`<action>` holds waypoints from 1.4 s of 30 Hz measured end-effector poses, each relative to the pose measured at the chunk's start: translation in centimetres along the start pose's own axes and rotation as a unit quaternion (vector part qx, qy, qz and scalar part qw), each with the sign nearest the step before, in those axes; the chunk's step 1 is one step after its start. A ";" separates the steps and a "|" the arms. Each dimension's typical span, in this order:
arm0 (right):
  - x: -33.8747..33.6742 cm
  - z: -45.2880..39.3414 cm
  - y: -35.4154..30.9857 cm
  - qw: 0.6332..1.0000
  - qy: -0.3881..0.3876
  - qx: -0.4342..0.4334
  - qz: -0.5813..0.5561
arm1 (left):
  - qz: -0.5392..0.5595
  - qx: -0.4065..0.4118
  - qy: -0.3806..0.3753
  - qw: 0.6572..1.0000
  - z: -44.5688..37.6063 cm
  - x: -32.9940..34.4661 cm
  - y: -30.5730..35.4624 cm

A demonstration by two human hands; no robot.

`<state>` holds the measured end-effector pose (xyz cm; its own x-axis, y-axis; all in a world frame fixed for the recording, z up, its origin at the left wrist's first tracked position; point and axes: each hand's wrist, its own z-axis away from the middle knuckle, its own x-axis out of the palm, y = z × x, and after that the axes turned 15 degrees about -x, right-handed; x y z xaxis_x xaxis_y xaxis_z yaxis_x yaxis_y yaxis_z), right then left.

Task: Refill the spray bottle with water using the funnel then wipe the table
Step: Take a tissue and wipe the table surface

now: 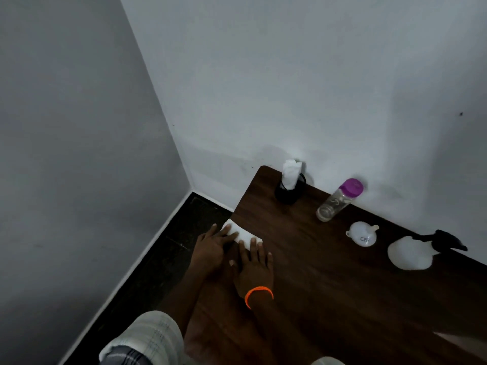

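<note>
Under both hands' fingers (228, 234), white tissue (243, 235)

Both hands, the left hand (210, 248) and the right hand (254, 270), are lying flat on a white tissue (243, 234) at the table (329, 299) edge around nine o'clock. Open wood is stretching from them toward three o'clock and down to six. Along the wall from twelve to two o'clock, a black tissue holder (288, 192), a purple-capped bottle (338, 201), a white funnel (362, 234) and the spray bottle (411, 252) are standing in a spaced row, blocking that strip.
</note>
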<state>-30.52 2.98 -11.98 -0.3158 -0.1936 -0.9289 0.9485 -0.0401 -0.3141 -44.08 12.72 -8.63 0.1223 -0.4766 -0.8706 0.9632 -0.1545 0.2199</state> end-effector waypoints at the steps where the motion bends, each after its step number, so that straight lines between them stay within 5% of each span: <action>1: 0.2 0.6 -0.4 1.000 -0.006 -0.004 0.001 | -0.006 -0.003 -0.004 1.000 0.7 0.1 -0.3; 27: 4.1 14.4 -8.8 0.989 -0.075 -0.130 -0.009 | 0.049 -0.131 0.000 0.990 20.4 7.1 -8.2; 42: 3.9 19.5 -6.3 0.960 -0.122 -0.250 0.011 | 0.106 -0.209 0.048 0.971 27.4 11.6 -6.3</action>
<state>-37.22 -16.61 -9.79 -0.2231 -0.4157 -0.8817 0.8053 0.4311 -0.4070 -55.28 -15.53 -8.03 0.3300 -0.3736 -0.8669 0.9249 0.3119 0.2176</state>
